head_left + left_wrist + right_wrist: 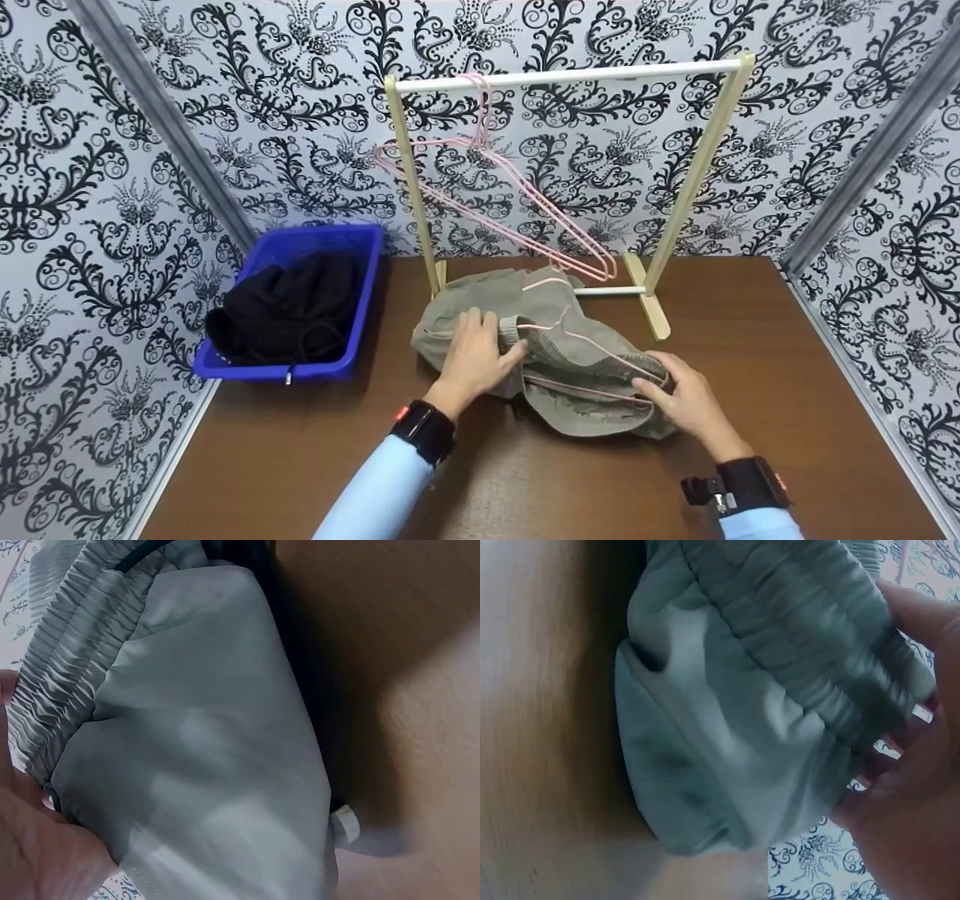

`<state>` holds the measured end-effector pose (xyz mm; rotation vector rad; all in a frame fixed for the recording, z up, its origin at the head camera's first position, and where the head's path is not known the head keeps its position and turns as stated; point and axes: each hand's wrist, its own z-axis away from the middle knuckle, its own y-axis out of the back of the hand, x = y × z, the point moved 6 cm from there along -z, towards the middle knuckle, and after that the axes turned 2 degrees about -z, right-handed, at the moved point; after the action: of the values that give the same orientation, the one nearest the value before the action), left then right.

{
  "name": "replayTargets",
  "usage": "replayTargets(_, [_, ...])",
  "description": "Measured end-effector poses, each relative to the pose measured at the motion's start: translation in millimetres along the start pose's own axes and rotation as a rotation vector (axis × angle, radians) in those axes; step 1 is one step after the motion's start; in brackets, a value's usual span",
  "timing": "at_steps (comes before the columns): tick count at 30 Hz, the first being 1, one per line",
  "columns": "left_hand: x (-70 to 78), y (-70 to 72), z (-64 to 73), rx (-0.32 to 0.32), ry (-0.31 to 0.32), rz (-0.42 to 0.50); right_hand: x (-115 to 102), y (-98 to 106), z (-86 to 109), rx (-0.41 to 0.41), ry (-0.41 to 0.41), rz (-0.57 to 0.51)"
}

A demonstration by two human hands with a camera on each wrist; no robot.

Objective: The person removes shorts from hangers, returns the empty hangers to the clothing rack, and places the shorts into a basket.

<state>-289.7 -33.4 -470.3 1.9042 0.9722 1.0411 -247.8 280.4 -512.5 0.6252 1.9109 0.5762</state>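
Grey-green elastic-waist pants (487, 289) lie bunched on the table. A pink hanger (596, 343) sits in the open waist, its hook lying over the cloth. My left hand (476, 356) grips the waistband's left side, thumb apart from the bent fingers; the left wrist view shows the gathered waistband (67, 652) running into that hand. On the other side, my right hand (686, 394) pinches the waistband near the hanger's end, thumb on the inside. In the right wrist view the gathered edge (832, 637) lies between thumb and fingers, most fingers hidden behind cloth.
Behind the pants stands a wooden rack (694, 180) with a white rail (600, 73). Pink hangers (495, 221) hang from its left part. A blue basket (367, 300) holding black clothing (292, 311) is at the left. Patterned walls enclose the brown table (780, 352).
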Motion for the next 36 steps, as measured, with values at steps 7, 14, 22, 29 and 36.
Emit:
replayTargets(7, [8.0, 2.3, 1.0, 0.008, -0.024, -0.004, 7, -11, 5.1, 0.045, -0.028, 0.003])
replayTargets(14, [10.9, -1.8, 1.1, 0.053, -0.034, -0.059, 11, -12, 12.4, 0.145, 0.020, -0.020])
replayTargets(22, [13.5, -2.8, 1.1, 0.144, -0.060, -0.187, 18, -11, 16.8, 0.153, -0.054, -0.080])
replayTargets(29, [5.7, -1.1, 3.1, 0.169, -0.046, -0.214, 21, -11, 19.9, 0.171, -0.029, -0.065])
replayTargets(36, [-8.5, 4.0, 6.6, 0.210, 0.001, -0.257, 23, -11, 23.7, 0.182, -0.051, -0.075])
